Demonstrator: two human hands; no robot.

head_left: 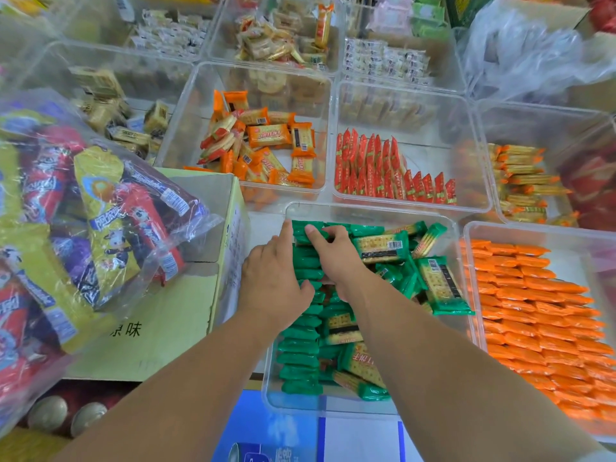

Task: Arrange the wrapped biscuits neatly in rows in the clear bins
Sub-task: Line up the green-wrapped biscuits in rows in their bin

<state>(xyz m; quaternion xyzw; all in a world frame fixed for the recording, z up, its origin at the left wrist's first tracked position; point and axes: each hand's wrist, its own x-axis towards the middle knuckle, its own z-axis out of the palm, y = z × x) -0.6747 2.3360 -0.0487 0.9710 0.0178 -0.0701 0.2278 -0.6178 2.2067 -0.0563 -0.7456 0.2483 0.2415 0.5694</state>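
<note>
Green-wrapped biscuits (380, 248) fill a clear bin (373, 210) in front of me. Along the bin's left side they stand on edge in a row (300, 358); on the right they lie loose and jumbled. My left hand (271, 281) rests on the row's far part, fingers spread, its index finger along the bin's left wall. Beside it, my right hand (333, 255) presses down on the same row, thumb and fingers curled around the packs at the far end. Both forearms reach in from below.
Further clear bins surround it: orange packs in tidy rows (540, 305) at right, red packs on edge (393, 175) behind, loose orange packs (263, 145) behind left. A cardboard box (173, 315) and a plastic bag of snack packs (83, 221) sit at left.
</note>
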